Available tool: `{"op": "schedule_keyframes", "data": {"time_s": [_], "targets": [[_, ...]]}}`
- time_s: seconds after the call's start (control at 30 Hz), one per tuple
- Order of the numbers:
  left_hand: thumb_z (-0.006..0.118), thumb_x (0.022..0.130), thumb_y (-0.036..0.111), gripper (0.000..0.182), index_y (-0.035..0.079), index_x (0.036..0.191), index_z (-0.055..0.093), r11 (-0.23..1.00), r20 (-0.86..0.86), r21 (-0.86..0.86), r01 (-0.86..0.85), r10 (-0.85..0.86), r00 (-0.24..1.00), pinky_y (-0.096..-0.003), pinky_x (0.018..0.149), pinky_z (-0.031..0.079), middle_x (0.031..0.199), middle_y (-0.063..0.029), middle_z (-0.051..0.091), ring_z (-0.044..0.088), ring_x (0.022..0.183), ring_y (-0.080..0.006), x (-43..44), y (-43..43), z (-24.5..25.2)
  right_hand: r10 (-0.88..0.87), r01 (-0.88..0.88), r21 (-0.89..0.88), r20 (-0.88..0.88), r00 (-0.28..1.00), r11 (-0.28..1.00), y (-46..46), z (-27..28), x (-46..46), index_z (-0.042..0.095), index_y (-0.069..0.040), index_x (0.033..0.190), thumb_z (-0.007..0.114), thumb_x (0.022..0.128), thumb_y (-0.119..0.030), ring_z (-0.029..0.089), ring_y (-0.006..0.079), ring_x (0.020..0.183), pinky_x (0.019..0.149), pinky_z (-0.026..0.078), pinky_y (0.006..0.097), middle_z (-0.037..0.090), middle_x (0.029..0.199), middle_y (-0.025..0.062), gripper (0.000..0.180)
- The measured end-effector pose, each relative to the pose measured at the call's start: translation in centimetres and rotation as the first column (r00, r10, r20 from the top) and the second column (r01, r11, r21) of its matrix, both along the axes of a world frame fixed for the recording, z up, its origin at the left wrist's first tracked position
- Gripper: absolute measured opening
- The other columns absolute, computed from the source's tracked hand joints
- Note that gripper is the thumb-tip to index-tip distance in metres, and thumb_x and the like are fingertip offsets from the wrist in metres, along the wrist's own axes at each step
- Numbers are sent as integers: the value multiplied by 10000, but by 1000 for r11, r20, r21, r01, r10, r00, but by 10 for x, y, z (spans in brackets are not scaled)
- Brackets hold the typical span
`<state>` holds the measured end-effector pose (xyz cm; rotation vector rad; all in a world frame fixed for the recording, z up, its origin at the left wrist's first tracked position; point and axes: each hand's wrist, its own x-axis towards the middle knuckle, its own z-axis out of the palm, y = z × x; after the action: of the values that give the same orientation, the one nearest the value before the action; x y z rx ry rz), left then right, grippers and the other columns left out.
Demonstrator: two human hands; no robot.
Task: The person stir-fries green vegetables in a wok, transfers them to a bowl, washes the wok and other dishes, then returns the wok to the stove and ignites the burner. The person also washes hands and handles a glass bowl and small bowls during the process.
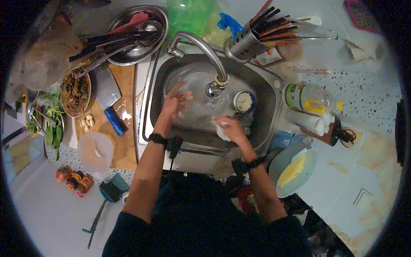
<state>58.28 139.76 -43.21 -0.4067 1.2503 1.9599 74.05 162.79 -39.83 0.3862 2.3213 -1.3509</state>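
Both of my hands are over a stainless steel sink (266, 74). A large, clear round vessel, perhaps a basin or lid (196, 77), lies in it under the metal faucet (200, 43). My left hand (176, 101) is at the vessel's left side, fingers spread, with nothing gripped in it. My right hand (231, 128) holds a white cloth (223, 133) near the sink's front right. Beyond that hand sits a round container with a pale inside (244, 101), and a dark scouring pad (245, 120) lies beside it. Water blurs the middle of the sink.
Left of the sink, a wooden cutting board (123, 151) bears a blue-handled cleaver (114, 122), garlic cloves (88, 122) and a translucent bowl (95, 152). Behind stand a steel basin (163, 19) with utensils and a chopstick holder (245, 48). At right are a plastic bottle (311, 98) and a pale green basin (273, 163).
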Motion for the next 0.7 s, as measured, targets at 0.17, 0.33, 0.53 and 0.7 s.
{"op": "schedule_keyframes", "data": {"time_s": [0.17, 0.33, 0.53, 0.7], "targets": [[535, 856, 105, 475, 154, 1326, 484, 967, -196, 229, 115, -70, 978, -362, 872, 477, 1196, -64, 596, 593, 988, -167, 7, 53, -73, -38, 130, 309, -287, 957, 942, 45, 35, 62, 506, -98, 1285, 585, 813, -10, 497, 240, 1178, 985, 383, 322, 518, 1293, 120, 487], [509, 946, 235, 296, 101, 1200, 581, 996, -906, -20, -88, 19, 423, -367, 866, 475, 1090, -126, 625, 594, 1000, -224, 61, 91, -116, -369, 359, -89, -154, 917, 929, 57, 33, 80, 562, -32, 1190, 579, 899, -131, 524, 226, 1124, 980, 395, 347, 550, 1249, 111, 308], [527, 940, 368, 458, 106, 1313, 482, 977, 112, 213, -20, -4, 994, -363, 621, 541, 836, -105, 583, 651, 714, -266, 40, 50, -104, -380, 363, -286, -3, 925, 887, 32, 26, 58, 567, -15, 1173, 604, 891, -174, 571, 208, 1020, 874, 467, 322, 597, 1131, 89, 326], [537, 926, 306, 364, 103, 1228, 535, 994, -130, 67, -82, 90, 987, -387, 654, 565, 909, -106, 614, 655, 774, -258, 25, 22, -84, -290, 294, -150, 50, 956, 944, -7, 35, 10, 602, -25, 1140, 594, 909, -215, 568, 178, 1005, 892, 449, 306, 617, 1123, 87, 300]]}}
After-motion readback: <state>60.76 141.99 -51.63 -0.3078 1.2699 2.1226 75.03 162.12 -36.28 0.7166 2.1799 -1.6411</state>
